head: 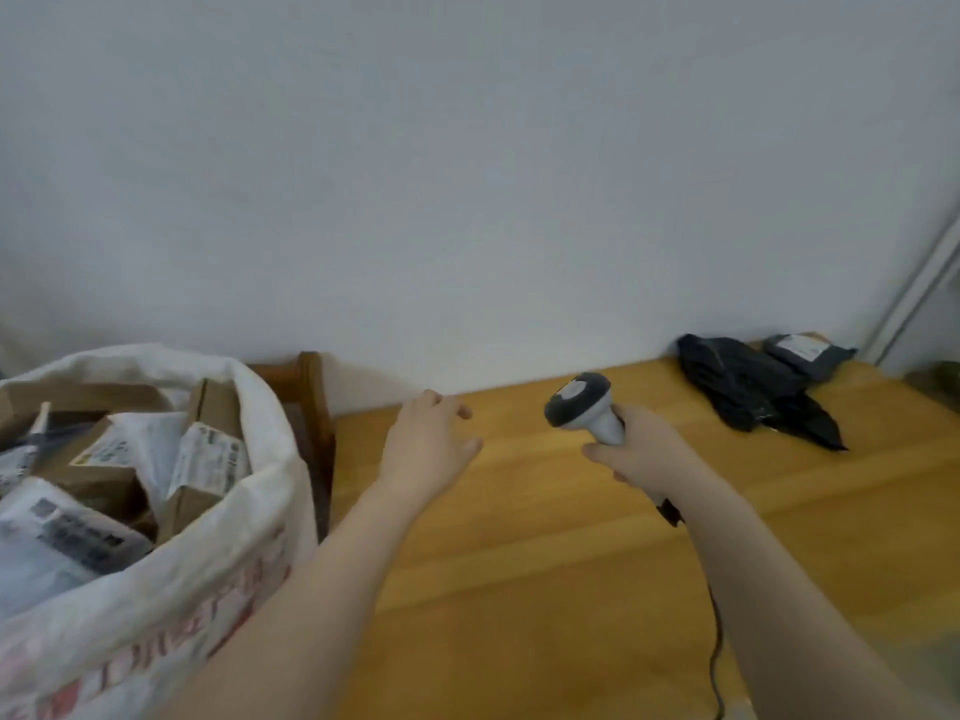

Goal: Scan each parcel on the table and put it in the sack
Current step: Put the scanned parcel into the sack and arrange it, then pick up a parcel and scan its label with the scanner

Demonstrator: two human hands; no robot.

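Head view, one entry.

- Sack (208, 589): white, printed in red, standing at the left beside the table (519, 563). Its mouth is open and piled with cardboard boxes (202, 491) and labelled mailers, so most of the job looks done.
- Left on the table, far right corner by the wall: a crumpled black parcel (748, 392) and, touching it behind, a grey parcel (808, 356) with a white label.
- Right hand (644, 454): grip wrapped round the handle of the scanner (582, 407), its cable (717, 641) trailing off the bottom edge.
- Left hand (428, 439): over the table between sack and scanner, grip slack, holding nothing.
- Unclear: all label print is blurred, the black parcel may be one bag or several, and the sack's base and the table's right end are cut off.
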